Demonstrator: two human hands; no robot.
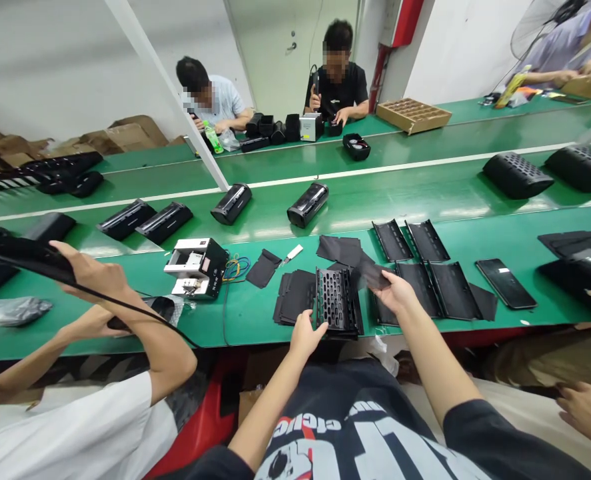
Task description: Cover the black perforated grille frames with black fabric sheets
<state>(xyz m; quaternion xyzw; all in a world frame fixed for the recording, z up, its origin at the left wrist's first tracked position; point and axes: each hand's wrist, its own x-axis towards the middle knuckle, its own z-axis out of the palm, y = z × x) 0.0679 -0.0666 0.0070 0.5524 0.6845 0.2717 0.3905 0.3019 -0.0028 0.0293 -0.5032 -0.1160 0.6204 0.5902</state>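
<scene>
My left hand [306,339] grips the near left edge of a black perforated panel [334,303], thumb on the front corner. The panel has rows of slotted holes and sits over other dark parts on the green bench. Just right of it, my right hand [396,293] pinches a thin dark sheet [372,275], slightly blurred. Left of the panel lies a stack of black sheets [295,297], with more black sheets [342,249] behind it. To the right, several curved black shells [454,290] rest with their hollow sides up.
A phone [506,283] lies at right. On the left stand a small white-and-black machine [196,268] with coiled wires [236,268] and a co-worker's arm [145,327] holding a black tool. Black housings [308,205] sit on the green belt [265,230]; people work across it.
</scene>
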